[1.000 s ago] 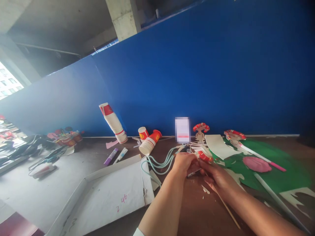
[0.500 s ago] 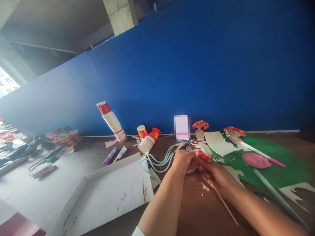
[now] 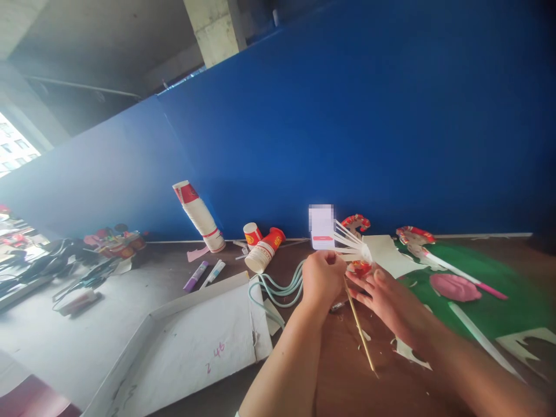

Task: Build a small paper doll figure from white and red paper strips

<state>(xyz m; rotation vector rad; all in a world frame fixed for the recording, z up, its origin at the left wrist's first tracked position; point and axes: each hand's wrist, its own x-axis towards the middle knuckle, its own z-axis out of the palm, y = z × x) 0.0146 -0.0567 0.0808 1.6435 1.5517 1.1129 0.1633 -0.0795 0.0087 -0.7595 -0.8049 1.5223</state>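
My left hand [image 3: 321, 278] is closed in a pinch at the upper end of a thin wooden stick [image 3: 360, 330], which slants down toward me. Just above the fingertips is a paper cup cut into white strips [image 3: 358, 249], its strips fanning out to the left and its red printed part [image 3: 359, 267] partly covered. Beside it my right hand [image 3: 382, 295] has its fingers stretched out and apart, close to the cup's red part. How the stick and the cup are joined is hidden by the fingers.
Left of my hands are a light-blue cable [image 3: 282, 286], a white cardboard tray [image 3: 174, 347] and markers [image 3: 195, 276]. Behind stand a leaning stack of paper cups [image 3: 198, 214] and a phone [image 3: 322, 237]. Green paper [image 3: 490, 272] and a pink piece [image 3: 455, 287] lie right.
The cut cup has turned so its white strips now fan out to the left. The stick's lower end has swung left. My right hand's fingers have spread from their earlier grip.
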